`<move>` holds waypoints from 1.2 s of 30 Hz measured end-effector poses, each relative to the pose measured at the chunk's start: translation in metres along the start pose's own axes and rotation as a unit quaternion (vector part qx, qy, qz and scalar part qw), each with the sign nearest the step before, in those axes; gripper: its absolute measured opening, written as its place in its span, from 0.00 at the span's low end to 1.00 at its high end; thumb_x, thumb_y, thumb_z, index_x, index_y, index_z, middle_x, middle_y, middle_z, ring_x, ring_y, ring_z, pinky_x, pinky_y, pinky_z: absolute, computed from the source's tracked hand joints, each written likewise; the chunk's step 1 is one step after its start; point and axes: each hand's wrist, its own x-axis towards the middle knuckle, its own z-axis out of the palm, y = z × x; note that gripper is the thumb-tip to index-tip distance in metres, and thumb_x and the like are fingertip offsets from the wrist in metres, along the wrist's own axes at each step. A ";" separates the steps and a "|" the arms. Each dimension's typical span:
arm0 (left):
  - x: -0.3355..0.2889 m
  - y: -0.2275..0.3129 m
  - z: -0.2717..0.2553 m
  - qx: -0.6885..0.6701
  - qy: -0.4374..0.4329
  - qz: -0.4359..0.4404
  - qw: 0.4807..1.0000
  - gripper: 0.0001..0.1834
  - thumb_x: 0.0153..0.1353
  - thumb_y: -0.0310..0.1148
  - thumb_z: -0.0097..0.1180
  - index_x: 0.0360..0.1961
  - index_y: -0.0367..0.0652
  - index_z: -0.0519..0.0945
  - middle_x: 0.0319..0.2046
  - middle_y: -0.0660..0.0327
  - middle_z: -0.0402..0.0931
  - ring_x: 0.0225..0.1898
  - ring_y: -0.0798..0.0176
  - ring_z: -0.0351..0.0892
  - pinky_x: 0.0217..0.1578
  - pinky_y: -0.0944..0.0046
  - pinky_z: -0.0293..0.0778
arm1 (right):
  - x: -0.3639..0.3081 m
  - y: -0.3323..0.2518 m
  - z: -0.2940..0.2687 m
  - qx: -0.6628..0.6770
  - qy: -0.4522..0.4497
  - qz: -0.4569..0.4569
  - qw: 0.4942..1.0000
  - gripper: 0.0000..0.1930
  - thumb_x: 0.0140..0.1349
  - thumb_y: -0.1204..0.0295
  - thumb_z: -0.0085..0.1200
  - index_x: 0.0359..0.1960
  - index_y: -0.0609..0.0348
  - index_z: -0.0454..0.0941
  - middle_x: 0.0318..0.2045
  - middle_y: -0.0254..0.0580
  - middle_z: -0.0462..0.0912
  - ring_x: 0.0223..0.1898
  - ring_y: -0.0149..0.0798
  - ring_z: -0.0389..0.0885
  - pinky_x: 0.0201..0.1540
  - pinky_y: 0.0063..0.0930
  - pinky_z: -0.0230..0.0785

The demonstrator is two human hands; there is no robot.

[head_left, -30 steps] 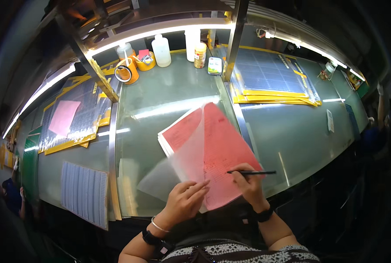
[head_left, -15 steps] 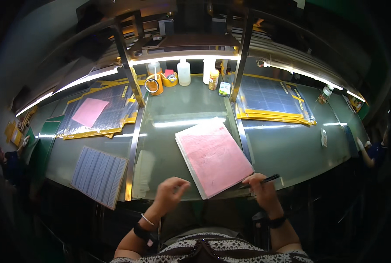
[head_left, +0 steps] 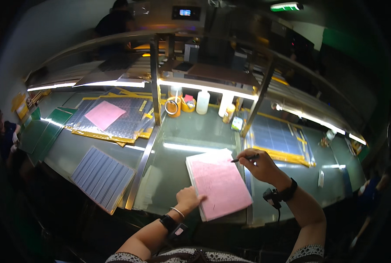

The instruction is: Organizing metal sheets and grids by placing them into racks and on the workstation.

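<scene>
A stack of sheets with a pink one on top (head_left: pixel 221 186) lies at a slant on the bench in front of me, pale layers showing along its left side. My left hand (head_left: pixel 189 199) grips the stack's left edge, thumb resting on the pink sheet and fingers curled beside it. In my right hand (head_left: pixel 257 164) is a black pen (head_left: pixel 248 158), held between thumb and fingers. Its tip points left, at the top right part of the pink sheet; whether it touches the paper I cannot tell.
Left lies a grey-blue striped panel (head_left: pixel 103 179); behind it, yellow-edged sheets (head_left: pixel 130 122) carry a pink sheet (head_left: pixel 105 115). Bottles (head_left: pixel 203 102) and tape rolls (head_left: pixel 172 107) line the back. More yellow-edged panels (head_left: pixel 276 136) lie right. Metal posts (head_left: pixel 155 79) support shelves. Other people stand at both sides.
My left hand has moved onto the stack's left edge. My right hand has carried the pen up to the sheet's top right. The view has shifted and tilted.
</scene>
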 end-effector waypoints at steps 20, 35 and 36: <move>0.024 -0.086 -0.026 -0.513 -0.049 -0.084 0.853 0.16 0.57 0.35 0.57 0.40 0.33 0.71 0.33 0.59 0.77 0.34 0.65 0.80 0.30 0.68 0.76 | 0.389 0.200 0.216 -0.023 0.129 -0.030 0.991 0.12 0.58 0.64 0.50 0.37 0.60 0.74 0.33 0.50 0.79 0.36 0.50 0.78 0.41 0.34 0.69; 0.101 -0.036 -0.026 -0.118 0.052 -0.040 0.991 0.30 0.44 0.52 0.65 0.37 0.38 0.71 0.30 0.52 0.78 0.30 0.54 0.79 0.32 0.58 0.74 | 0.131 0.194 0.068 -0.208 -0.281 0.287 0.892 0.20 0.50 0.58 0.56 0.29 0.68 0.78 0.22 0.49 0.80 0.23 0.41 0.80 0.28 0.31 0.72; 0.105 -0.027 -0.022 -0.078 0.076 -0.042 0.993 0.28 0.44 0.52 0.65 0.34 0.39 0.72 0.30 0.53 0.78 0.31 0.51 0.79 0.33 0.56 0.74 | 0.094 0.212 0.058 -0.157 -0.272 0.320 0.894 0.22 0.51 0.56 0.56 0.31 0.70 0.78 0.23 0.49 0.79 0.24 0.38 0.80 0.26 0.29 0.73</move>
